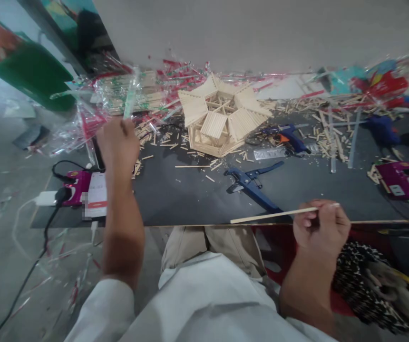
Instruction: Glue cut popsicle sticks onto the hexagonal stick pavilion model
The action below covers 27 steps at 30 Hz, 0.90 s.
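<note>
My left hand point(118, 145) is closed around a clear glue stick point(130, 97) that rises above the fingers, held over the left part of the dark board point(176, 194). At the board's near edge my right hand point(321, 228) pinches a thin wooden stick point(272, 215) that points left. A model roof made of wooden sticks point(220, 116) stands at the back middle of the board. Blue cutting pliers point(252, 183) lie between the model and my right hand.
A blue glue gun point(290, 135) lies right of the model among loose stick offcuts point(327, 137). Crumpled clear wrappers point(119, 95) pile up at the back left. A magenta power strip point(74, 187) with a black plug sits at the left, another magenta box point(402, 178) at the right.
</note>
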Each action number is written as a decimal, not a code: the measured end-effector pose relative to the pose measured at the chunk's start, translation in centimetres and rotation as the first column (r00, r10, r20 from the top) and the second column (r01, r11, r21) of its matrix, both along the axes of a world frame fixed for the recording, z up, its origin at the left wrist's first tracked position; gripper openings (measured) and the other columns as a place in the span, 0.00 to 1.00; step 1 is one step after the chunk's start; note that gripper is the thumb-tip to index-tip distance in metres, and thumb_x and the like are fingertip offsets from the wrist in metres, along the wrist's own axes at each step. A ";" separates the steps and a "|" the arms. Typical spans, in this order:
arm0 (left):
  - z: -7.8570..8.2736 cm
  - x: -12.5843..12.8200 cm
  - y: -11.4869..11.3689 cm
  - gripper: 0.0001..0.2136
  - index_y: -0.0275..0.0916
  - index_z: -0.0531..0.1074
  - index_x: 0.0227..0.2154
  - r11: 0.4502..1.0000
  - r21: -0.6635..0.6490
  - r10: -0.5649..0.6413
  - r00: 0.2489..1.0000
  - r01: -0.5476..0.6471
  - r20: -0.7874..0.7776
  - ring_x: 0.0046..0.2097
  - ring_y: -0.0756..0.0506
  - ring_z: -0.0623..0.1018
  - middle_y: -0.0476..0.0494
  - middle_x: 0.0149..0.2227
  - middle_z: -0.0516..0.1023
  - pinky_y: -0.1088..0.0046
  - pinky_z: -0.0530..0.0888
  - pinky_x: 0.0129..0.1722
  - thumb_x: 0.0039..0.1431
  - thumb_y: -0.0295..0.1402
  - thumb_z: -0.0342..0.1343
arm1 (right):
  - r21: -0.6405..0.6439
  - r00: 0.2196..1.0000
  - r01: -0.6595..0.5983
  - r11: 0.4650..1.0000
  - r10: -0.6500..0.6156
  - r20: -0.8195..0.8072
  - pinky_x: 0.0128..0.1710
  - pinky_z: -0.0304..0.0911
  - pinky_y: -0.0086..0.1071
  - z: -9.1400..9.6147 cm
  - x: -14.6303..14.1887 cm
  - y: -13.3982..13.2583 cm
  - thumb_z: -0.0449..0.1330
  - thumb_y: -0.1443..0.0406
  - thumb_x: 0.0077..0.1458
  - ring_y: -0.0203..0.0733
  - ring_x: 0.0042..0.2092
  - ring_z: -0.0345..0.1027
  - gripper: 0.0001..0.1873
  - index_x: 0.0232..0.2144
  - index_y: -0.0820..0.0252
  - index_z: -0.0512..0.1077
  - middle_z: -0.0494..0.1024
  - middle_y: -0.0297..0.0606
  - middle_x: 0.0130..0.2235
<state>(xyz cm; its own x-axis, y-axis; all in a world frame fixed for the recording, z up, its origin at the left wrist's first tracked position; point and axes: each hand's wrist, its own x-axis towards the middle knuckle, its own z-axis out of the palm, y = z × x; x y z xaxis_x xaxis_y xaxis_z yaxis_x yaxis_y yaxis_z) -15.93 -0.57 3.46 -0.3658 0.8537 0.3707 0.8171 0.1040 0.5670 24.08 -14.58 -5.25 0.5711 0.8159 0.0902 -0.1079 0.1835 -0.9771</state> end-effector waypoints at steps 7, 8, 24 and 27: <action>-2.2 4.3 0.7 0.15 0.42 0.73 0.49 0.966 0.178 -0.189 0.982 0.185 0.004 0.69 0.32 0.66 0.35 0.60 0.74 0.49 0.61 0.69 0.61 0.31 0.66 | 0.004 0.976 -0.217 0.976 0.217 0.007 0.12 0.51 0.26 -0.8 -1.9 -0.6 0.75 0.51 0.50 0.34 0.17 0.58 0.14 0.25 0.50 0.81 0.69 0.34 0.18; -2.1 5.1 -0.8 0.11 0.41 0.74 0.48 0.956 0.154 -0.252 0.968 0.250 -0.008 0.65 0.33 0.71 0.35 0.56 0.77 0.50 0.65 0.66 0.64 0.32 0.64 | 0.006 0.971 -0.238 0.971 0.238 0.009 0.12 0.51 0.25 -0.9 -2.1 -0.7 0.74 0.51 0.51 0.33 0.17 0.59 0.13 0.26 0.51 0.81 0.69 0.33 0.18; -8.4 10.5 -14.9 0.12 0.40 0.74 0.53 0.533 -0.205 -0.838 0.546 0.821 0.011 0.37 0.47 0.83 0.48 0.38 0.85 0.74 0.70 0.31 0.73 0.24 0.51 | -0.059 0.929 -0.368 0.928 0.369 0.022 0.16 0.62 0.24 -2.4 -5.4 -0.9 0.71 0.53 0.58 0.33 0.19 0.68 0.13 0.33 0.56 0.83 0.78 0.34 0.23; -8.6 9.7 -14.4 0.11 0.39 0.75 0.50 0.607 -0.113 -0.795 0.604 0.787 -0.063 0.37 0.47 0.83 0.48 0.36 0.84 0.73 0.73 0.33 0.74 0.24 0.49 | -0.061 0.932 -0.358 0.932 0.360 0.030 0.18 0.65 0.27 -2.6 -5.4 -0.4 0.71 0.50 0.57 0.35 0.22 0.71 0.17 0.34 0.59 0.83 0.81 0.37 0.26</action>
<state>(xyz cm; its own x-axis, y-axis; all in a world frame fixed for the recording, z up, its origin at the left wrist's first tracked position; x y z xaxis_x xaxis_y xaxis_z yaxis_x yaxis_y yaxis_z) -6.25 -14.95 -5.13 0.4983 0.8155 0.2944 0.6478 -0.5759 0.4987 18.66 -14.99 -7.89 0.2360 0.9701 0.0573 -0.1176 0.0871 -0.9892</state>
